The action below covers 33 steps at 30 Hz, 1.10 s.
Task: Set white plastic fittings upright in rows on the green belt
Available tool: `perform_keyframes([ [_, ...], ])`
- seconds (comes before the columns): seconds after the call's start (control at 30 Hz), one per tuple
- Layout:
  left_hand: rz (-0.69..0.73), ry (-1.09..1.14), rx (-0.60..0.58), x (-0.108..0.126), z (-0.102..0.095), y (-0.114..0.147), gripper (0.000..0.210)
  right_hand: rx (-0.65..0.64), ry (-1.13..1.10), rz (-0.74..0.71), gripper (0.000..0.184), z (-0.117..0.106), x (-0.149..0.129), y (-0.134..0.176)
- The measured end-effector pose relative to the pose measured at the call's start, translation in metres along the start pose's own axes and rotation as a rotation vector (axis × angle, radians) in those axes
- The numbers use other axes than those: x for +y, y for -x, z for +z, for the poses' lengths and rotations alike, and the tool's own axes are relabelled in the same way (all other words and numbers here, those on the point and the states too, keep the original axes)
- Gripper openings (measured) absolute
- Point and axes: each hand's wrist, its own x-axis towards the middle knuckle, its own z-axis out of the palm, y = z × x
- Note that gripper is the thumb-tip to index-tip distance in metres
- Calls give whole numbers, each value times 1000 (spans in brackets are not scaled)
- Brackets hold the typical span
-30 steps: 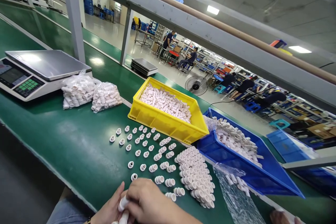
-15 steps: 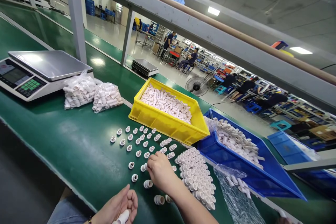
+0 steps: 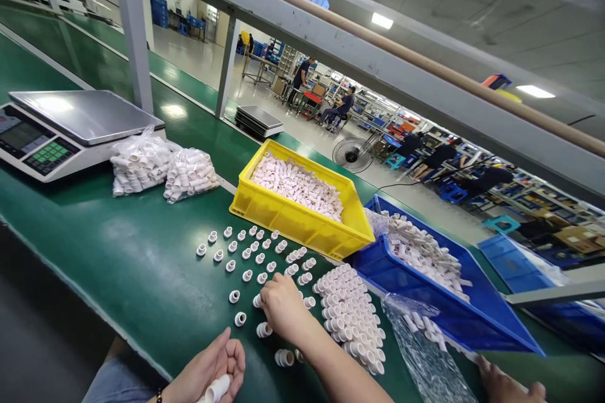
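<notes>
Small white plastic pipe fittings (image 3: 247, 275) stand in loose rows on the green work surface. My right hand (image 3: 286, 308) is among them, fingers closed at a white pipe fitting (image 3: 258, 301) that shows partly beside the fingertips. My left hand (image 3: 215, 362) lies palm up near the front edge, fingers curled around loose white fittings (image 3: 218, 388). To the right of my right hand, a dense block of white fittings (image 3: 352, 315) stands packed together. Single fittings (image 3: 284, 357) stand close to my right forearm.
Behind the rows is a yellow bin (image 3: 302, 230) of small white parts; right of it, a blue bin (image 3: 449, 321) of fittings. A plastic bag (image 3: 416, 346) lies before it, near another person's hand (image 3: 503, 384). Filled bags (image 3: 191, 173) sit beside a scale (image 3: 85, 119) on the left.
Another person's hand has come further into view at the lower right. My right hand stays at the same fitting, and my left has barely moved. The view has shifted slightly.
</notes>
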Motion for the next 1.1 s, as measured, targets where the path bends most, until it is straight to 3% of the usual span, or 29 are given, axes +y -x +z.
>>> perform_keyframes([
  [0.07,4,-2,-5,2,0,0,60,53,11,32,4,-6,-3,5],
  [0.17,-5,27,9,3,1,0,59,175,-13,30,14,-16,-13,18],
  [0.27,-47,57,58,5,4,2,60,187,-94,-181,10,-20,-32,30],
  [0.37,31,27,243,10,8,7,49,99,-152,-454,14,-10,-55,29],
  [0.43,140,9,418,14,9,12,34,52,-167,-525,15,1,-67,23],
  [0.5,187,5,479,17,10,15,26,26,-167,-535,14,9,-74,17],
  [0.63,118,35,293,17,10,15,44,-10,-190,-568,13,13,-73,16],
  [0.77,75,107,177,8,6,9,52,-26,-259,-582,20,2,-62,26],
  [1.0,-3,76,1,-2,-3,0,68,76,-273,-113,15,-25,-32,26],
  [1.1,-13,64,-13,0,-3,0,68,140,-157,-72,8,-22,-27,19],
])
